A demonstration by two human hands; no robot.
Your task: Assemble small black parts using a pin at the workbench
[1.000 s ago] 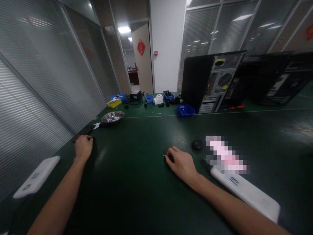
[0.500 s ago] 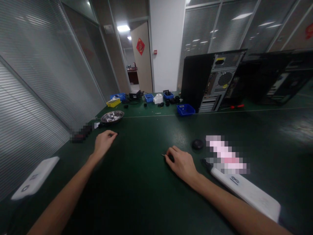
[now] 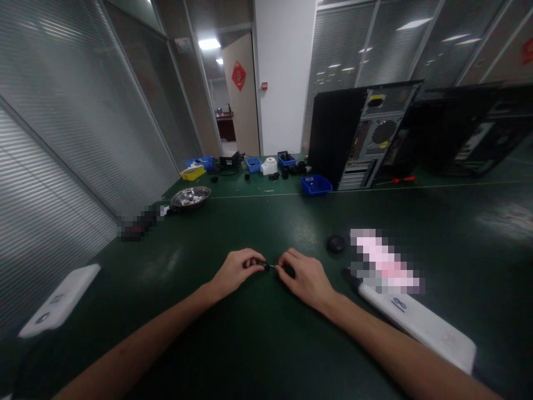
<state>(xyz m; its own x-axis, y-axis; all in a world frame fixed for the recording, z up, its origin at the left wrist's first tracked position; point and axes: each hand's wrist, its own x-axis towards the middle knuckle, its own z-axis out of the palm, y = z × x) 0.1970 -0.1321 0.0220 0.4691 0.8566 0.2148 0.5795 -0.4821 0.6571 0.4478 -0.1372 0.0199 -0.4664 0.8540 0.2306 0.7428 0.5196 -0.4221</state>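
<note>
Over the middle of the green table (image 3: 241,328), my left hand (image 3: 238,271) pinches a small black piece (image 3: 267,267) between thumb and fingertips. Facing it from the right, my right hand (image 3: 306,278) is closed around something mostly hidden in the fingers. A thin metallic tip (image 3: 272,266) sticks out of it toward the black piece. The two ends are very close; whether they touch, I cannot tell. A round black object (image 3: 336,243) lies just beyond my right hand.
A white numbered case (image 3: 420,322) lies beside my right forearm, another white case (image 3: 60,303) at far left. Farther back stand a metal dish (image 3: 191,196), a blue bin (image 3: 316,185), a yellow tray (image 3: 192,173) and a computer tower (image 3: 337,139). A red-handled tool (image 3: 403,179) lies near the tower.
My left hand has come from the dark item at the table's left edge to the middle, carrying the small black piece beside my right hand. The right hand has stayed in place.
</note>
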